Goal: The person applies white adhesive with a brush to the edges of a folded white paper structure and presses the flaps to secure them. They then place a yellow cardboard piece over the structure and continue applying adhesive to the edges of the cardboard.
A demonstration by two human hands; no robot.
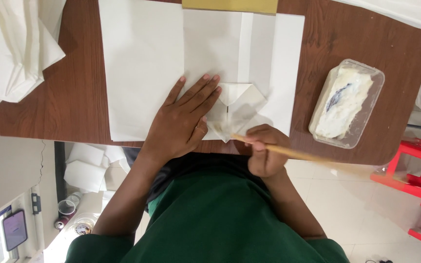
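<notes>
Left hand pressing flat, fingers spread, on folded white paper mid-frame; right hand fisting around wooden stick, tip touching paper.

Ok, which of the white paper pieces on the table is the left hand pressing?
The folded sheet at centre, under the left hand; the loose paper stack lies untouched at the table's far corner.

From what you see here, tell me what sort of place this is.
Probably a small paper-bag workshop: white sheets on a wooden table, a paste tub, and a stick spreading glue on a folded flap.
</notes>
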